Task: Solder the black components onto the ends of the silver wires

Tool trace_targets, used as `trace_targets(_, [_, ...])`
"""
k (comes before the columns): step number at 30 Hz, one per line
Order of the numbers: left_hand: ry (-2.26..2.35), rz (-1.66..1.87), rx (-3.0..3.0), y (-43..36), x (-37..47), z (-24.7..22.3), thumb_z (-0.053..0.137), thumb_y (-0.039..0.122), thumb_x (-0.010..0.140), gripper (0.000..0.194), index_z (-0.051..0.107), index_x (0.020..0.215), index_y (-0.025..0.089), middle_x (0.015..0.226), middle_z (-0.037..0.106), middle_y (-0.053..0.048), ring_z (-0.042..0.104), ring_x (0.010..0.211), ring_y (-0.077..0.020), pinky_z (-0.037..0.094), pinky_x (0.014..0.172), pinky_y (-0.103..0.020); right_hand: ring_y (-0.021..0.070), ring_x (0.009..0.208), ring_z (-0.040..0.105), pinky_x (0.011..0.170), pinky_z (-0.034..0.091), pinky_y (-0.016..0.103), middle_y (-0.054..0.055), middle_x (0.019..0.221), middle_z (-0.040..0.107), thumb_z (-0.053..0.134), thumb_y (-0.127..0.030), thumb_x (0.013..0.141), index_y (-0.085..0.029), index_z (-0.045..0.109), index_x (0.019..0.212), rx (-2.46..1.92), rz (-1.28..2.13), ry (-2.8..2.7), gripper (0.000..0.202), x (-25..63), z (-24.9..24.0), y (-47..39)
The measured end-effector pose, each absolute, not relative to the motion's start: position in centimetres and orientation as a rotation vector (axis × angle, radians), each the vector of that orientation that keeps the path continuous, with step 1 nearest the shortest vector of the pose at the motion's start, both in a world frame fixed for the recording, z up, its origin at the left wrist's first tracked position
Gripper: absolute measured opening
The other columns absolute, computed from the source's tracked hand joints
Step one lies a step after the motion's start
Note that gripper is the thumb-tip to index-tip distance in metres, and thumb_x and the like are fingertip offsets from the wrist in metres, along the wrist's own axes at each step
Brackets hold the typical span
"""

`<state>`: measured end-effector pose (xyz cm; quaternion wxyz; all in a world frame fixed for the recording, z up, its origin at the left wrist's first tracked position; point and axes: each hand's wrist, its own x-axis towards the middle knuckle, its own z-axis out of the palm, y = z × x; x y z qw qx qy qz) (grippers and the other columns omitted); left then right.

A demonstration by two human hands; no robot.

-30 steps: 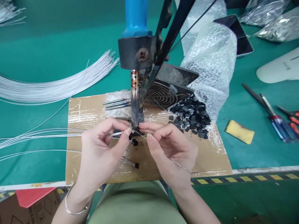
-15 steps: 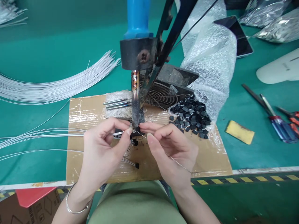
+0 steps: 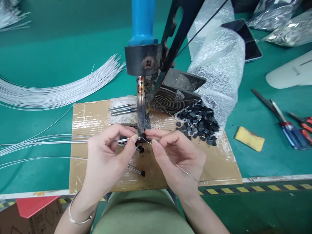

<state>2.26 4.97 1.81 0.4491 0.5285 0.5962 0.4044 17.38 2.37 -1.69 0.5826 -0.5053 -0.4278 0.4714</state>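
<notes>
While the soldering iron points straight down, the silvery wire has its end just beneath the tip; the tiny joint there is too small to make out. The left hand, on the iron's left, pinches this wire between thumb and index finger. To the iron's right, the right hand has its fingers closed on a thin wire, which runs from the tip back across the palm.

Near the iron's left side, metal rods lie on a whitish pad; behind its right side sits a fan, with a heap of small black pieces beyond the right hand. All this rests on a cardboard sheet under the iron, on a green surface. Well left of the iron lies a curved bundle of white wires. Right of it come bubble wrap, a dark tablet, a yellow sponge and, farther out, a screwdriver and red-handled pliers. Below the iron, past the surface's near edge, runs a yellow-and-black striped band; a printed carton stands down to the left.

Compared with a second ago, both grips and the iron's place between them are unchanged; only the whole view has shifted slightly.
</notes>
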Motion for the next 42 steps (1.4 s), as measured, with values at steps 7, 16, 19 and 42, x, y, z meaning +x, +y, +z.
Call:
trace_targets(7, [1.463, 1.009, 1.303, 4.89, 2.30, 1.85, 0.076, 0.007, 0.087, 0.015, 0.076, 0.081, 0.021, 0.088, 0.079, 0.000, 0.074, 0.080, -0.0130, 0.058, 0.074, -0.021, 0.0202, 0.101, 0.081, 0.098, 0.064, 0.036, 0.005, 0.109, 0.085, 0.073, -0.011, 0.094, -0.024, 0.064, 0.082, -1.194, 1.092, -1.007, 0.020, 17.37, -1.67, 2.43])
trace_targets(16, [1.465, 1.023, 1.298, 4.89, 2.27, 1.79, 0.077, 0.008, 0.086, 0.015, 0.076, 0.081, 0.022, 0.087, 0.080, 0.001, 0.074, 0.080, -0.0137, 0.059, 0.074, -0.021, 0.0216, 0.103, 0.081, 0.098, 0.064, 0.038, 0.005, 0.111, 0.085, 0.071, -0.010, 0.094, -0.024, 0.064, 0.082, -1.165, 1.097, -1.018, 0.020, 17.43, -1.64, 2.26])
trace_targets(19, [1.482, 1.013, 1.301, 4.88, 2.28, 1.86, 0.076, 0.008, 0.087, 0.015, 0.076, 0.080, 0.022, 0.087, 0.080, 0.001, 0.074, 0.081, -0.0129, 0.058, 0.075, -0.020, 0.0206, 0.104, 0.081, 0.099, 0.064, 0.037, 0.005, 0.112, 0.085, 0.070, -0.010, 0.095, -0.024, 0.064, 0.082, -1.163, 1.103, -1.015, 0.020, 17.41, -1.59, 2.22])
trace_targets(42, [1.548, 1.005, 1.297, 4.67, 2.60, 1.86, 0.077, 0.009, 0.083, 0.013, 0.073, 0.078, 0.020, 0.083, 0.077, 0.002, 0.068, 0.072, -0.0098, 0.050, 0.062, -0.016, 0.0224, 0.101, 0.082, 0.093, 0.065, 0.038, 0.006, 0.109, 0.085, 0.071, -0.011, 0.092, -0.024, 0.065, 0.081, -1.230, 0.989, -1.068, 0.018, 16.85, -1.75, 2.13])
